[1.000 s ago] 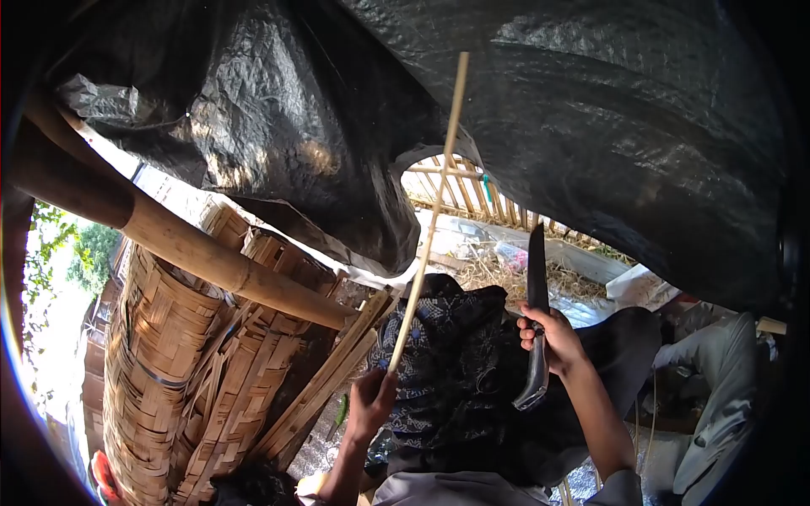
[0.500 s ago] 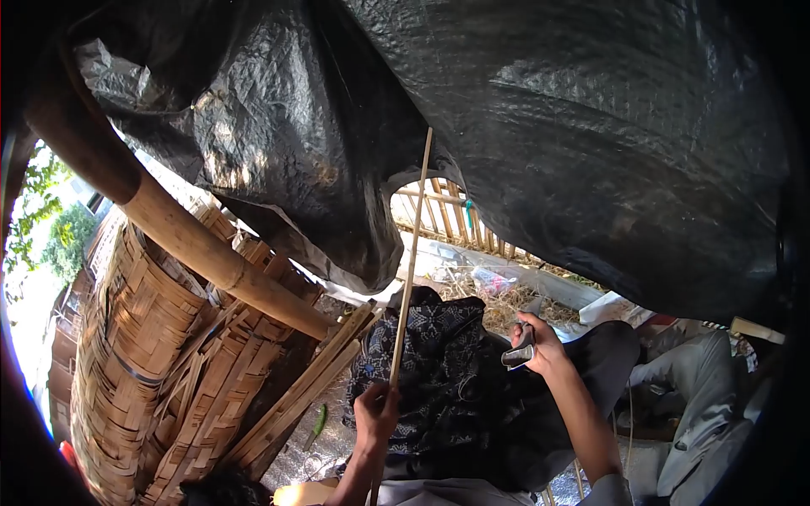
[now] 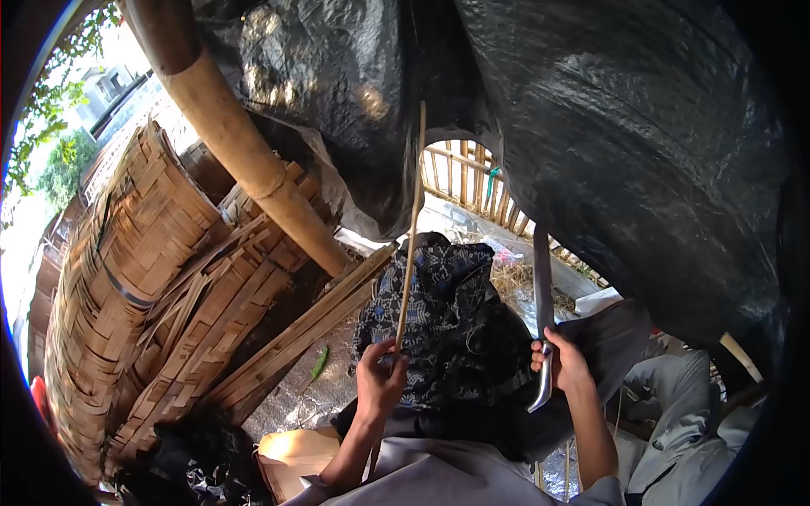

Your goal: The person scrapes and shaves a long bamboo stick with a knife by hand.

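Note:
My left hand point(image 3: 381, 377) is closed round a long thin bamboo strip point(image 3: 412, 253), which stands nearly upright above my lap. The strip's lower end runs down past the hand toward my body. In my right hand point(image 3: 560, 358) is the metal handle of a large knife point(image 3: 542, 287), its blade pointing up. Knife and strip are apart. A dark patterned cloth point(image 3: 447, 329) covers my lap between the two hands.
Rolled woven bamboo mats point(image 3: 139, 287) and long split strips point(image 3: 295, 333) lean at the left beside a thick bamboo pole point(image 3: 228, 143). Black plastic sheeting point(image 3: 624, 160) hangs overhead. Another person's grey-clad leg point(image 3: 675, 413) is at the right. A green chili-like object point(image 3: 319, 363) lies on the ground.
The view has tilted and shifted. The strip has drawn down toward my body since the first frame. The knife dipped, its blade foreshortened, and now points up again.

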`<state>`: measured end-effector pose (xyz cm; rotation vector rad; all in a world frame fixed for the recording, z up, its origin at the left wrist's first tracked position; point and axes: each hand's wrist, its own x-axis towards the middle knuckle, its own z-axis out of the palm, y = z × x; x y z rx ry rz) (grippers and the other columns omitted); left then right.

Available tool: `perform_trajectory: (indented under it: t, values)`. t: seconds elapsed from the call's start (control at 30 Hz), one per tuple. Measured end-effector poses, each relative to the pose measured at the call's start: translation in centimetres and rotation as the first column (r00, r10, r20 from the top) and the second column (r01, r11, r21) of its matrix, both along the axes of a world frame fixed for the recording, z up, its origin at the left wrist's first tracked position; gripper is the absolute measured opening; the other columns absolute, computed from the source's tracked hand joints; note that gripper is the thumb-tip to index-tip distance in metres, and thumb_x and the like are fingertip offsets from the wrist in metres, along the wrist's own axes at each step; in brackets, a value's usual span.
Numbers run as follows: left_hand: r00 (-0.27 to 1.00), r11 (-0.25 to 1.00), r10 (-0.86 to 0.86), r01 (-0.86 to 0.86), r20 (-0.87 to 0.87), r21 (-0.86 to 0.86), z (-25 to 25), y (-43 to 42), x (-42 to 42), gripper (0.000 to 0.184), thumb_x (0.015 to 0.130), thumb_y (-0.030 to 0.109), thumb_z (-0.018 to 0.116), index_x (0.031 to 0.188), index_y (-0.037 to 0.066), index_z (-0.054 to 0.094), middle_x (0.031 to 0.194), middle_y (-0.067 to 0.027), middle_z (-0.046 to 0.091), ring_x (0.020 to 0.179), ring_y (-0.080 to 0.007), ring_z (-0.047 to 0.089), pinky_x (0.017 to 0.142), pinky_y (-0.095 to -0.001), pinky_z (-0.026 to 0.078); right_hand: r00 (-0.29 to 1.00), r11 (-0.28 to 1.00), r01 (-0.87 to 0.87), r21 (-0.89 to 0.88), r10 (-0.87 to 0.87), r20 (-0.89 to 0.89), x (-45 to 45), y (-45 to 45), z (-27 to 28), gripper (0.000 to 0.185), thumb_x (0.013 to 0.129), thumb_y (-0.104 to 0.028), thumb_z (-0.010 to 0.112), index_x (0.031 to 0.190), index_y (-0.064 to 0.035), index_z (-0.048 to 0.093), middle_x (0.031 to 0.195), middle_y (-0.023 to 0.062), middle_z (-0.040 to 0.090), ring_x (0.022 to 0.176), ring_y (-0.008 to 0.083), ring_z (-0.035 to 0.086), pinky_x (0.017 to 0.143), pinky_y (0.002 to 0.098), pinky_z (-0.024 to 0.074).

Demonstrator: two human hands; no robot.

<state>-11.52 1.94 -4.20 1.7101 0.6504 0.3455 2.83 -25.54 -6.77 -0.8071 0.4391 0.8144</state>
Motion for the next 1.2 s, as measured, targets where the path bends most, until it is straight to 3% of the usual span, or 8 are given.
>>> perform_trajectory:
  t: [0.13, 0.37, 0.5, 0.57, 0.83, 1.0, 1.13, 1.2]
  values:
    - [0.995, 0.961, -0.043, 0.065, 0.086, -0.271, 0.9, -0.4, 0.3, 0.023, 0.085, 0.003, 0.056, 0.107, -0.004, 0.057, 0.078, -0.0039, 0.058, 0.055, -0.0061, 0.051, 0.047, -0.0190, 0.041, 0.977, 0.996, -0.055, 0.074, 0.069, -0.201, -2.7, -1.6, -2.4, 0.019, 0.086, -0.006, 0.055, 0.101, -0.0147, 0.047, 0.070, 0.0012, 0.045, 0.051, 0.0054, 0.040, 0.045, 0.0200, 0.0340]
    - [0.985, 0.920, -0.130, 0.163, 0.113, -0.355, 1.5, 0.8, 2.3, 0.018, 0.089, 0.011, 0.057, 0.097, -0.004, 0.061, 0.064, -0.0008, 0.056, 0.052, -0.0043, 0.046, 0.045, -0.0192, 0.035, 0.968, 0.998, 0.041, -0.052, -0.027, 0.248, -4.8, -0.1, 2.8, 0.033, 0.089, -0.011, 0.053, 0.119, -0.0158, 0.042, 0.076, 0.0048, 0.047, 0.055, 0.0092, 0.045, 0.048, 0.0246, 0.0396]
    - [0.987, 0.980, -0.151, 0.144, 0.046, 0.134, 0.4, 0.5, 2.2, 0.020, 0.089, 0.015, 0.056, 0.091, -0.004, 0.061, 0.054, 0.0009, 0.051, 0.048, -0.0022, 0.039, 0.043, -0.0202, 0.031, 0.914, 0.881, -0.183, 0.435, -0.011, 0.406, -3.2, -2.8, 0.8, 0.054, 0.090, -0.043, 0.048, 0.133, -0.0136, 0.032, 0.073, 0.0078, 0.048, 0.053, 0.0121, 0.047, 0.045, 0.0245, 0.0406]
    - [0.990, 0.983, -0.118, 0.105, 0.076, 0.152, -0.6, 0.2, 2.2, 0.020, 0.089, 0.015, 0.056, 0.089, -0.004, 0.062, 0.052, 0.0003, 0.049, 0.048, -0.0021, 0.039, 0.043, -0.0211, 0.032, 0.872, 0.989, -0.148, 0.018, 0.122, 0.474, -3.3, -0.4, 4.7, 0.058, 0.085, -0.056, 0.045, 0.100, 0.0002, 0.047, 0.052, 0.0009, 0.040, 0.042, 0.0099, 0.040, 0.041, 0.0239, 0.0336]
    - [0.970, 0.972, -0.198, 0.213, -0.139, 0.101, 0.4, 0.9, 3.4, 0.026, 0.093, 0.020, 0.049, 0.092, -0.001, 0.064, 0.056, -0.0008, 0.054, 0.049, -0.0044, 0.047, 0.045, -0.0201, 0.037, 0.923, 0.907, -0.273, -0.321, 0.341, 0.177, -5.1, 0.0, 1.3, 0.021, 0.082, -0.006, 0.064, 0.080, -0.0085, 0.043, 0.050, -0.0010, 0.039, 0.036, 0.0066, 0.038, 0.035, 0.0249, 0.0313]
    - [0.964, 0.960, -0.239, 0.217, -0.118, -0.176, 0.8, 0.9, 4.9, 0.024, 0.092, 0.019, 0.050, 0.091, -0.001, 0.064, 0.055, 0.0014, 0.050, 0.047, -0.0042, 0.044, 0.043, -0.0210, 0.035, 0.503, 0.702, 0.067, -0.709, 0.590, 0.632, -2.8, 1.3, 5.1, 0.028, 0.077, -0.018, 0.071, 0.074, -0.0031, 0.048, 0.050, 0.0064, 0.051, 0.038, 0.0139, 0.049, 0.038, 0.0256, 0.0379]
    - [0.963, 0.948, -0.257, 0.236, -0.078, -0.213, 1.8, 0.6, 7.9, 0.026, 0.093, 0.020, 0.049, 0.092, -0.002, 0.062, 0.055, 0.0030, 0.045, 0.047, -0.0038, 0.042, 0.042, -0.0210, 0.032, -0.042, 0.543, 0.488, -0.683, 0.796, 0.603, 1.0, 2.7, 6.4, 0.041, 0.072, -0.036, 0.074, 0.084, -0.0046, 0.050, 0.055, 0.0092, 0.056, 0.046, 0.0237, 0.057, 0.045, 0.0324, 0.0437]
    - [0.969, 0.955, -0.247, 0.243, -0.001, -0.168, 2.2, 0.7, 9.7, 0.026, 0.093, 0.020, 0.049, 0.090, -0.003, 0.060, 0.054, 0.0033, 0.045, 0.047, -0.0036, 0.040, 0.042, -0.0216, 0.031, -0.029, 0.502, 0.463, -0.731, 0.832, 0.553, 3.2, 4.8, 8.5, 0.045, 0.072, -0.040, 0.072, 0.089, -0.0055, 0.049, 0.057, 0.0088, 0.058, 0.049, 0.0245, 0.058, 0.047, 0.0337, 0.0447]
